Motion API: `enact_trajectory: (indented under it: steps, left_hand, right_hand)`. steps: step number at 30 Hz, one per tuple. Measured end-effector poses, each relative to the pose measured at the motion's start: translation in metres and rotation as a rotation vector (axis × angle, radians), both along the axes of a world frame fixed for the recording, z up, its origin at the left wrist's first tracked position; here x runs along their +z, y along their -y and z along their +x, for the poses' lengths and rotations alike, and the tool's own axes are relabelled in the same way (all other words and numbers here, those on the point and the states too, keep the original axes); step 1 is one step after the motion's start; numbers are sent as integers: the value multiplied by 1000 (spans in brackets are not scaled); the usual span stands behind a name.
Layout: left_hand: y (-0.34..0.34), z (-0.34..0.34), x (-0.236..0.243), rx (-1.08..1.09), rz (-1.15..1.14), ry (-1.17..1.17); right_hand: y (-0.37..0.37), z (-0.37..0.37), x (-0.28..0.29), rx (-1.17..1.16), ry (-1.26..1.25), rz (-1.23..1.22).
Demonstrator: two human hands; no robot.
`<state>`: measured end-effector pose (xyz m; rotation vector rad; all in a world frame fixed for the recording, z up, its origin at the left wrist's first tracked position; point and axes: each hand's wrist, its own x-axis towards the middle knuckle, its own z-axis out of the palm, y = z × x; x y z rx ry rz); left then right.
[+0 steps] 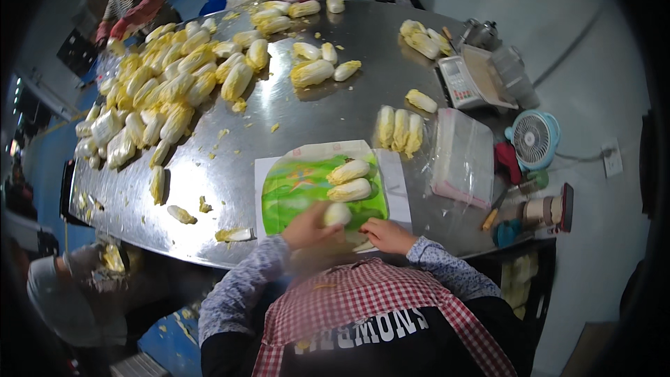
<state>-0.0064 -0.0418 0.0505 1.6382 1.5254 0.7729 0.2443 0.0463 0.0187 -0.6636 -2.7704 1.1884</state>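
My left hand (307, 227) is closed around a small napa cabbage (337, 215) at the near edge of a bright green sheet (279, 202). Just right of it, my right hand (391, 235) has its fingers curled in; whatever they grip is too small and partly hidden to name. Beyond my hands, one napa cabbage (348, 171) and another napa cabbage (350, 190) lie side by side on the sheet. White paper (399, 192) shows under the sheet's edges.
A large cabbage pile (167, 84) covers the table's (279, 119) far left. To the right are a bagged trio of cabbages (400, 130), a stack of plastic bags (464, 157), a scale (464, 84), a fan (534, 139) and tape rolls (541, 211). Other people stand around the table.
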Motion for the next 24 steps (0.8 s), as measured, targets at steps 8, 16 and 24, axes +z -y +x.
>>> enact_trajectory:
  steps: [8,16,24]
  left_hand:
    - [-40,56,-58,-190,444,-803]
    - [-59,45,-23,-142,581,-670]
    - [-195,-21,-54,169,148,-521]
  right_hand:
    - [37,25,-30,17,-63,498]
    - [32,8,-33,-25,-152,608]
    - [6,-12,-18,-50,-250,784]
